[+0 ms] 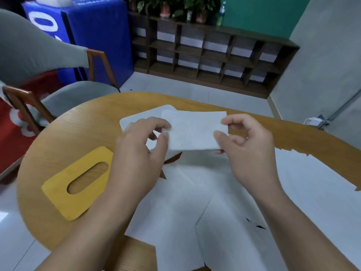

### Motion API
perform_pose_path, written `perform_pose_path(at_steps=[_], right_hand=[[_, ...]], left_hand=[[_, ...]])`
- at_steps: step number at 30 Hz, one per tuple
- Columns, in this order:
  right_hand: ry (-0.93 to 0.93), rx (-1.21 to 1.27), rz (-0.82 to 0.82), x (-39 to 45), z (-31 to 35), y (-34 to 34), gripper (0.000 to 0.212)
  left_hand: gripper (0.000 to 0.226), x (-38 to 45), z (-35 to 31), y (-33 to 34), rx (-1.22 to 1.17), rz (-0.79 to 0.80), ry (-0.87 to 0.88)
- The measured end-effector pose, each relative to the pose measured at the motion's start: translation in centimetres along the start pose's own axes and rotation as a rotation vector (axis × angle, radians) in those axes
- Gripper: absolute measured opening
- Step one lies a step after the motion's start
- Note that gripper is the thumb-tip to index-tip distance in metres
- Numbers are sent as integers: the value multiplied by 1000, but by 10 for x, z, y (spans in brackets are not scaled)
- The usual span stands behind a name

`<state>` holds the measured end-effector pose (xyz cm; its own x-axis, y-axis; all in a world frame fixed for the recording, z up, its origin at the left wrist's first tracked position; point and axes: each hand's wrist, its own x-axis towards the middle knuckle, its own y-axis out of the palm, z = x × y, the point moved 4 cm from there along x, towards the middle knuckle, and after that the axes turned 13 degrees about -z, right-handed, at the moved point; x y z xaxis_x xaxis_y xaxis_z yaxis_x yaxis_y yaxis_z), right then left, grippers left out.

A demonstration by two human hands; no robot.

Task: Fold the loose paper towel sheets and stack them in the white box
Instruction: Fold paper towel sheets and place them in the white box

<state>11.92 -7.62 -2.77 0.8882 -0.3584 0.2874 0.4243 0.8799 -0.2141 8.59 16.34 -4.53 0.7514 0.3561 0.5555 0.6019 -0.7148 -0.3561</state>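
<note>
A person's two bare hands hold a folded paper towel sheet (195, 130) above a rounded wooden table (64, 137). The left hand (140, 147) pinches the sheet's left edge between thumb and curled fingers; the right hand (248, 145) pinches its right edge the same way. The sheet hangs flat between them, lifted off the table, over the far part of a white box (132, 119) whose rounded corners show behind the left hand.

Loose paper towel sheets (205, 202) lie spread and overlapping across the near and right side of the table, beneath both forearms, with creases running through them. To the left of the hands a yellow wooden lid (58, 196) with an oval slot lies flat on the wood, apart from the box.

Beyond the table the floor is pale and glossy. A grey upholstered chair (39, 61) with a wooden frame stands at the left. Behind it sits a blue cabinet (101, 36). A low dark wooden shelf unit (211, 55) with open compartments runs along a green wall (261, 14), and potted plants (172, 6) stand on top. The wall at right is grey.
</note>
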Motion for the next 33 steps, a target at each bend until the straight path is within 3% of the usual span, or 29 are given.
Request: perform_pose_path(at_steps=[6,11,14,19,33], right_hand=[[-326,-257,203,49,16,98,16],[-565,-583,457,66,11,142,12],[-551,-640,564,67,1,146,11],[-507,-590,510,58,-6,143,9],[-568,-906,646,64,4,181,16]], left_hand=[[15,41,40,-15,218,-110,-40],[18,46,61,-9,364,-6,-29],[21,51,71,-4,374,71,-72],[16,78,85,-5,407,171,-112],[22,82,78,-7,472,311,-140]])
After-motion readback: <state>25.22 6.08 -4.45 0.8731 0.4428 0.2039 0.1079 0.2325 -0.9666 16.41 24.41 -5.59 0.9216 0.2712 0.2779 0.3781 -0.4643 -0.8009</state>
